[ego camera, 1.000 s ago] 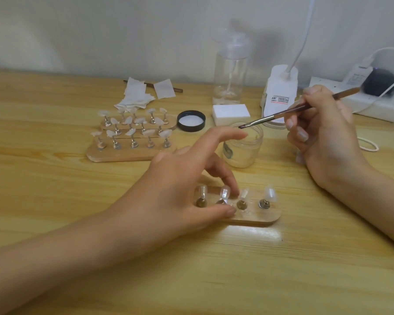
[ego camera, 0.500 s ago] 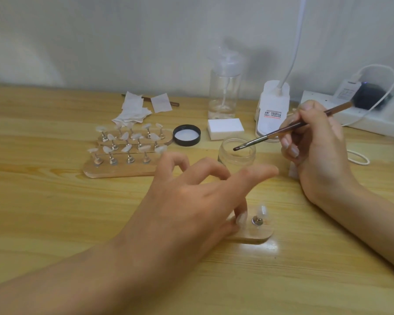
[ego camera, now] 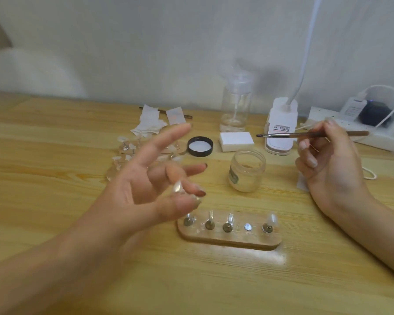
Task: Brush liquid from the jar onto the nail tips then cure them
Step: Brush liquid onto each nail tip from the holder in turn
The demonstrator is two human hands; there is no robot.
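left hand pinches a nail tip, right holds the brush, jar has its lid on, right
No: head view shows the jar open, black lid lying on the table; the left hand pinches a nail tip, right hand holds the brush.

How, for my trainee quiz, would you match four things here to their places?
Things: 1 black round jar lid; 2 small clear glass jar; 3 thin brown-handled brush; 4 clear nail tip on peg.
Places: A pinched in left hand; B in right hand; C flat, left of white rectangular block; D open, behind oblong wooden stand.
Pairs: 1-C, 2-D, 3-B, 4-A.
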